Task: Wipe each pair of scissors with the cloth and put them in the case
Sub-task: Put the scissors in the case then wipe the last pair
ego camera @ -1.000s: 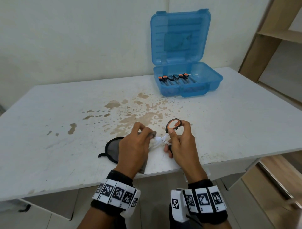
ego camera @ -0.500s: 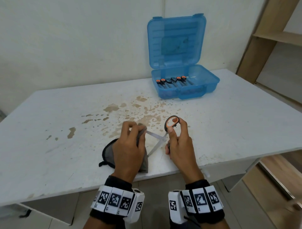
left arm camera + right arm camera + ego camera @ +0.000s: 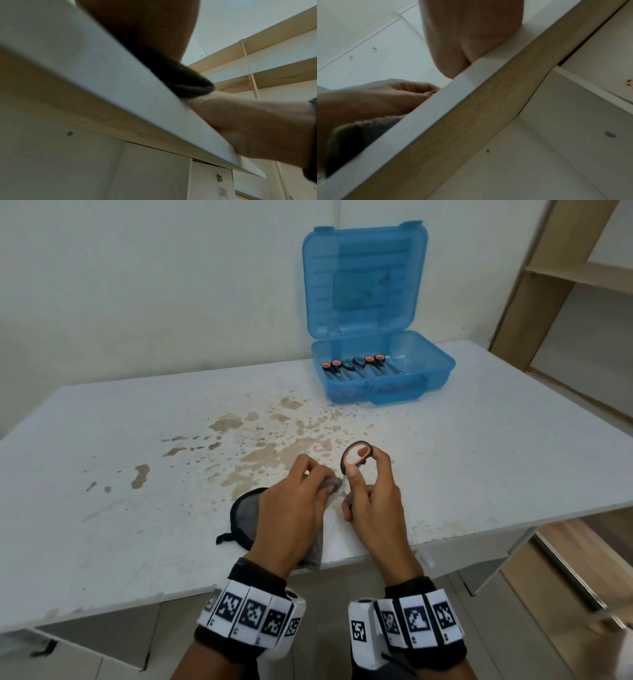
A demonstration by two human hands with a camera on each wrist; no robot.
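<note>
Grey cloth (image 3: 329, 486), pinched in left hand (image 3: 291, 515), apparently wraps the blades; right hand (image 3: 373, 501) grips orange-handled steel scissors (image 3: 356, 460) upright for access; open blue plastic case (image 3: 380, 371) beyond both hands

head view above table (image 3: 137, 440), wrist views beneath its edge

blades (image 3: 337, 494): hidden by cloth (image 3: 327, 485) | wrist views: blurred

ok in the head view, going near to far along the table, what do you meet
grey cloth under the left hand → scissors held in the right hand → brown stains → open blue case with scissors inside
</note>
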